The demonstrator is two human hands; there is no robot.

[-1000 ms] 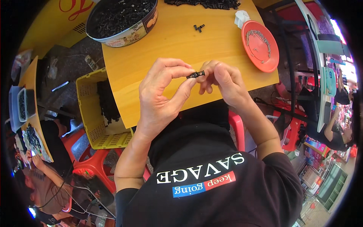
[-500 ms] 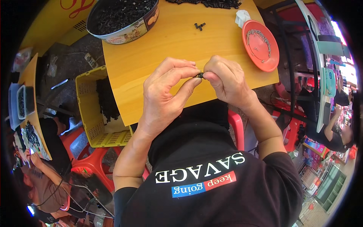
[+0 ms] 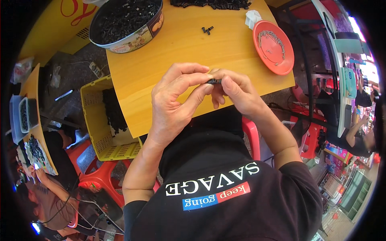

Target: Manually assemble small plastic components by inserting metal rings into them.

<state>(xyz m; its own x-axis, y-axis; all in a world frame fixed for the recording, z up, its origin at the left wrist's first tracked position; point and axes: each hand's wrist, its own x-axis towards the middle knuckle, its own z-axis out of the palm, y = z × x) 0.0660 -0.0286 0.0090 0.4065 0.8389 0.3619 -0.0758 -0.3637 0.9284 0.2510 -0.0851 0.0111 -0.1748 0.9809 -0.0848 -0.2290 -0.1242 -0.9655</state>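
Between thumb and fingertips, my left hand [image 3: 175, 98] pinches a small black plastic part [image 3: 213, 81] above the table's near edge. The thumb and forefinger of my right hand [image 3: 237, 90] close on the part's other end, and its remaining fingers curl below. Fingertips cover much of the part, so its exact kind is hard to make out. Farther off on the tabletop lie a few similar black parts [image 3: 208, 30]. To the right sits a red plastic dish [image 3: 267, 60] with small grey metal pieces [image 3: 277, 40] in it.
A large round tin [image 3: 132, 42] full of black parts stands at the far left of the yellow table [image 3: 169, 52]. More black parts [image 3: 217, 4] lie along the far side. A yellow crate [image 3: 90, 120] stands left of the table. At far left, another person's hand [image 3: 40, 176] works.
My right hand has rolled around the part: its fist has loosened, the thumb now lies on top and the lower fingers show. My left hand keeps its pinch nearly in place.
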